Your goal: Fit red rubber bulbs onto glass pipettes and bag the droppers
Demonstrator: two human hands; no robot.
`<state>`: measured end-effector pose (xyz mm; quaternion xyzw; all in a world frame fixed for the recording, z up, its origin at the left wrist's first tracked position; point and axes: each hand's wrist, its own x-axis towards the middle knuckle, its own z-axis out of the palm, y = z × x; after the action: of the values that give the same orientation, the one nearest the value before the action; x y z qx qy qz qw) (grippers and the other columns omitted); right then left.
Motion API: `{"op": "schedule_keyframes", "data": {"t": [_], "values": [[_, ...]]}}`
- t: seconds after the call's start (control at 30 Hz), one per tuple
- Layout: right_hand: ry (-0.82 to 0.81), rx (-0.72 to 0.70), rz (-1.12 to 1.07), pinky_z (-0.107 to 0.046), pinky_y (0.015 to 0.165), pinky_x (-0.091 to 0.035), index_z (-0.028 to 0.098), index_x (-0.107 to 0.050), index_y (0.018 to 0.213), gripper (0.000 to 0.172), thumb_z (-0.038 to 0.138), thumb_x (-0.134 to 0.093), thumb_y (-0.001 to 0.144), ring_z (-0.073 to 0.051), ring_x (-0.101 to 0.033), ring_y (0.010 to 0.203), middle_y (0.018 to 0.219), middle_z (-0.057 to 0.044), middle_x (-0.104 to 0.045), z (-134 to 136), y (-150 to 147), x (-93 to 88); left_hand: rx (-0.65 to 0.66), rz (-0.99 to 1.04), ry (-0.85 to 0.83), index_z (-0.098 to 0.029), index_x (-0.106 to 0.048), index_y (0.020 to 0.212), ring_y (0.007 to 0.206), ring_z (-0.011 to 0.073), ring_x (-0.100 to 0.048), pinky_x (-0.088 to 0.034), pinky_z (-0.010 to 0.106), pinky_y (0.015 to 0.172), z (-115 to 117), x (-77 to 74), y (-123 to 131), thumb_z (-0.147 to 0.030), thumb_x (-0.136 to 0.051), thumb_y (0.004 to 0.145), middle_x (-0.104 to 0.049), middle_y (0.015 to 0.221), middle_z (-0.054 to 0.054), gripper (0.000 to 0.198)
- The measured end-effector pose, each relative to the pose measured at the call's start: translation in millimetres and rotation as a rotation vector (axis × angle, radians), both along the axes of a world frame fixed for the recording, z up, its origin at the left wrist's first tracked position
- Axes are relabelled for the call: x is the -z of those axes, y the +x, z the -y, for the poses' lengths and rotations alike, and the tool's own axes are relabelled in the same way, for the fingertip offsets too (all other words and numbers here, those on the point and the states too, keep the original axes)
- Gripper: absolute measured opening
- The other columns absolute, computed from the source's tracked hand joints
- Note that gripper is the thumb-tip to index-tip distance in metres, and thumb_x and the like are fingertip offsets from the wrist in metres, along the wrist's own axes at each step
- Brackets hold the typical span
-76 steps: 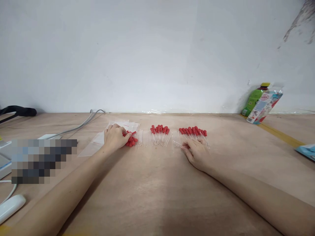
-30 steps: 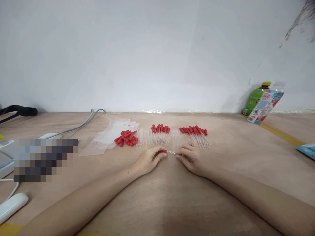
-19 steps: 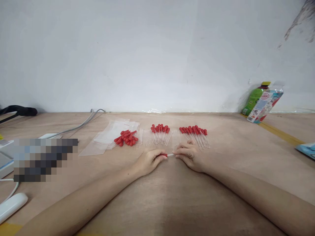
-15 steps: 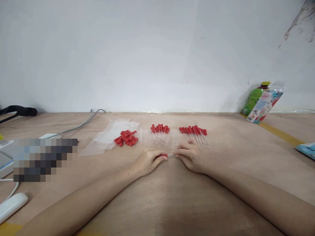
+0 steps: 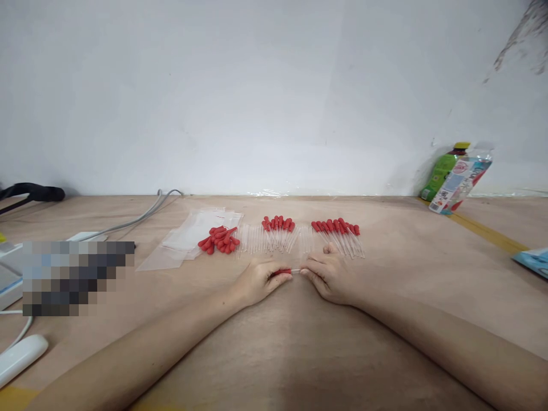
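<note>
My left hand is closed, pinching a red rubber dropper bulb between thumb and fingers. From the bulb's right end a thin clear glass tube runs across to my right hand, whose fingertips are closed on it. How deep the tube sits in the bulb is hidden. Beyond my hands lie loose red bulbs in a heap, a row of bare clear tubes, and two groups of droppers with red bulbs on, the middle group and the right group.
Clear plastic bags lie left of the bulb heap. A grey cable and a white rounded object are at the left. Two bottles, one green and one clear with a label, lean against the wall.
My right hand has shifted slightly left, nearer my left hand, and less of the tube shows between them. My left hand stays nearly still.
</note>
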<state>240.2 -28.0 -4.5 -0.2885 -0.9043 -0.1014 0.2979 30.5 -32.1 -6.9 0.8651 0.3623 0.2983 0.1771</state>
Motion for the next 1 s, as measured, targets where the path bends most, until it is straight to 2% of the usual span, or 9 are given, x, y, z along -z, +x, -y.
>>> {"op": "schedule_keyframes", "data": {"t": [0.13, 0.3, 0.43, 0.57, 0.67, 0.73, 0.83, 0.9, 1.0], "values": [[-0.012, 0.025, 0.002, -0.029, 0.064, -0.021, 0.015, -0.056, 0.07, 0.03, 0.022, -0.033, 0.088, -0.011, -0.041, 0.056, 0.063, -0.001, -0.055, 0, -3, 2.8, -0.006, -0.014, 0.025, -0.018, -0.062, 0.095, 0.075, 0.0135, -0.06, -0.047, 0.024, 0.07, 0, -0.6, 0, -0.032, -0.047, 0.084, -0.066, 0.083, 0.003, 0.023], [-0.092, 0.045, 0.002, -0.029, 0.066, -0.021, 0.016, -0.056, 0.072, 0.03, 0.023, -0.032, 0.089, -0.011, -0.043, 0.056, 0.064, -0.001, -0.056, 0, -5, 1.7, 0.011, -0.02, 0.089, -0.017, -0.062, 0.095, 0.074, 0.0136, -0.059, -0.047, 0.024, 0.07, -1, -4.7, 2, -0.029, -0.047, 0.085, -0.065, 0.083, 0.003, 0.022], [-0.156, 0.083, 0.061, -0.029, 0.067, -0.022, 0.017, -0.056, 0.071, 0.028, 0.025, -0.036, 0.088, -0.012, -0.047, 0.062, 0.068, -0.001, -0.061, 5, -6, -9.7, 0.011, -0.017, 0.183, -0.017, -0.062, 0.093, 0.073, 0.0131, -0.058, -0.046, 0.024, 0.068, -2, -8.7, 2, -0.026, -0.048, 0.084, -0.064, 0.082, 0.003, 0.019], [-0.235, 0.136, 0.127, -0.03, 0.069, -0.024, 0.019, -0.059, 0.067, 0.023, 0.025, -0.043, 0.083, -0.014, -0.051, 0.066, 0.067, 0.0, -0.064, 4, 0, -25.2, -0.073, -0.033, 0.2, -0.018, -0.055, 0.105, 0.064, 0.0106, -0.055, -0.047, 0.024, 0.063, -3, -9.1, -5, -0.025, -0.053, 0.08, -0.061, 0.09, 0.004, 0.026], [-0.353, 0.301, 0.013, -0.028, 0.067, -0.027, 0.021, -0.062, 0.066, 0.021, 0.028, -0.047, 0.079, -0.013, -0.052, 0.06, 0.065, 0.001, -0.064, -9, 13, -34.4, -0.157, -0.053, 0.166, -0.018, -0.053, 0.109, 0.061, 0.0104, -0.054, -0.047, 0.025, 0.062, -5, -8.8, -13, -0.025, -0.055, 0.078, -0.06, 0.092, 0.004, 0.031], [-0.418, 0.474, -0.107, -0.026, 0.062, -0.029, 0.021, -0.061, 0.062, 0.025, 0.034, -0.047, 0.077, -0.013, -0.053, 0.057, 0.062, 0.001, -0.063, -23, 20, -38.5, -0.16, -0.076, 0.163, -0.018, -0.058, 0.102, 0.071, 0.0134, -0.057, -0.048, 0.028, 0.068, -7, -8.8, -17, -0.025, -0.055, 0.079, -0.061, 0.091, 0.005, 0.025], [-0.421, 0.717, -0.188, -0.027, 0.06, -0.028, 0.02, -0.057, 0.054, 0.031, 0.04, -0.047, 0.075, -0.015, -0.053, 0.056, 0.057, 0.0, -0.061, -44, 26, -39.7, -0.113, -0.106, 0.185, -0.019, -0.063, 0.095, 0.09, 0.0172, -0.057, -0.046, 0.031, 0.08, -7, -9.2, -20, -0.025, -0.05, 0.082, -0.062, 0.097, 0.005, 0.019], [-0.403, 0.803, -0.162, -0.028, 0.062, -0.028, 0.02, -0.056, 0.053, 0.032, 0.04, -0.045, 0.075, -0.016, -0.052, 0.056, 0.056, -0.001, -0.06, -55, 25, -36.2, -0.09, -0.119, 0.19, -0.019, -0.063, 0.099, 0.096, 0.0179, -0.056, -0.045, 0.033, 0.085, -6, -10.0, -22, -0.026, -0.048, 0.084, -0.062, 0.102, 0.006, 0.023], [-0.366, 0.858, -0.057, -0.032, 0.069, -0.026, 0.019, -0.056, 0.053, 0.036, 0.037, -0.039, 0.078, -0.017, -0.053, 0.058, 0.054, -0.002, -0.059, -65, 22, -26.8, -0.078, -0.15, 0.18, -0.018, -0.061, 0.105, 0.101, 0.0184, -0.055, -0.044, 0.034, 0.089, -3, -11.9, -24, -0.028, -0.046, 0.084, -0.061, 0.108, 0.007, 0.027]]}}
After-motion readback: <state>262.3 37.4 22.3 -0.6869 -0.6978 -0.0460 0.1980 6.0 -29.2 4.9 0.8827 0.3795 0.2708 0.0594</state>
